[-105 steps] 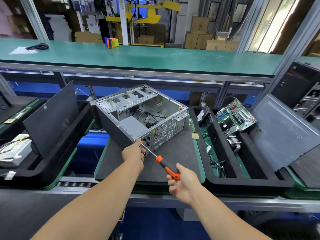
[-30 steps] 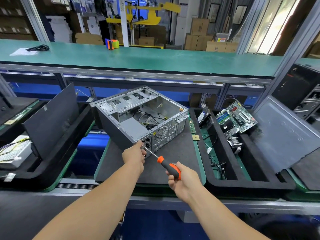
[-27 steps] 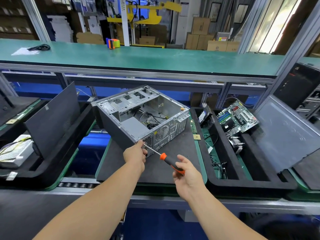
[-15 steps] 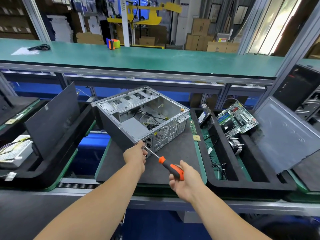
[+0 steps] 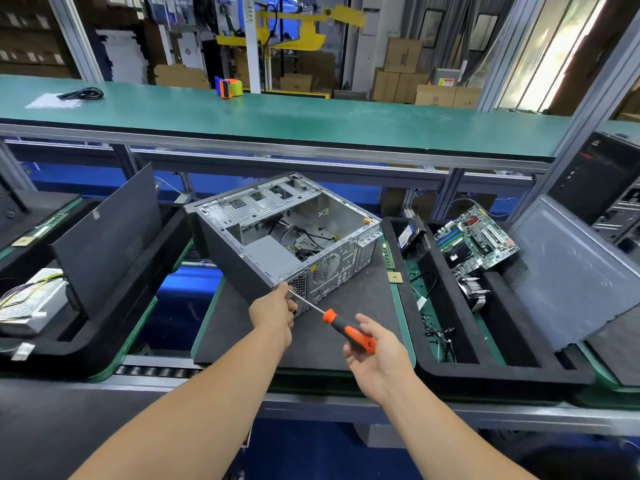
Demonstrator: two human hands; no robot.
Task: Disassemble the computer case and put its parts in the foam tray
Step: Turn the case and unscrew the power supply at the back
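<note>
An open grey computer case (image 5: 277,237) lies on its side on a dark mat (image 5: 346,306), its rear panel facing me. My left hand (image 5: 273,313) grips the case's near rear corner, fingers curled by the screwdriver tip. My right hand (image 5: 374,351) holds the orange-and-black handle of a screwdriver (image 5: 332,320), whose shaft points up-left at the rear panel. The black foam tray (image 5: 485,368) to the right holds a motherboard (image 5: 478,240), a drive (image 5: 408,233) and a dark side panel (image 5: 571,268).
Another foam tray (image 5: 86,334) on the left holds a leaning black panel (image 5: 107,237) and a power supply (image 5: 31,299). A green shelf (image 5: 311,119) runs overhead at the back. A second black case (image 5: 602,181) stands at far right.
My right hand's fingers have shifted on the screwdriver handle, turning it in place. The left hand and the case have stayed where they were.
</note>
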